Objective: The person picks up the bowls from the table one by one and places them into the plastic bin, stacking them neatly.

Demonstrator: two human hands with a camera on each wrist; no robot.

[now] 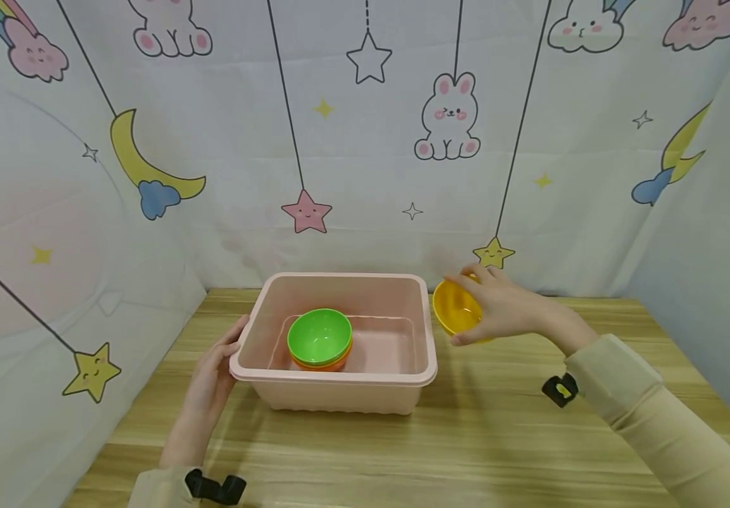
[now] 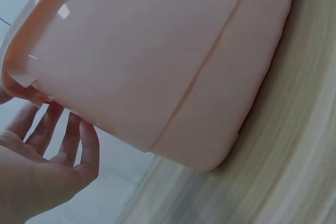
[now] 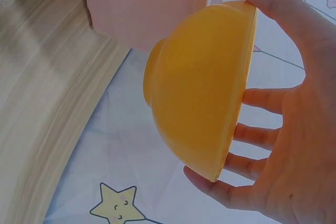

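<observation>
A yellow bowl (image 1: 454,308) is held by its rim in my right hand (image 1: 510,307), just beyond the right side of a pink plastic bin (image 1: 339,395). From the right wrist view, the yellow bowl (image 3: 202,87) is off the table, with the thumb at one end of its rim and the fingers along the rest. My left hand (image 1: 211,374) grips the bin's left rim; its fingers (image 2: 68,142) curl in under the edge in the left wrist view. Inside the bin, toward the left, a green bowl (image 1: 319,336) sits nested on an orange bowl (image 1: 336,365).
The bin stands on a wood-grain table (image 1: 498,437). A white patterned cloth (image 1: 365,148) rises behind the table and along its sides. Black wrist mounts (image 1: 215,487) sit at both cuffs.
</observation>
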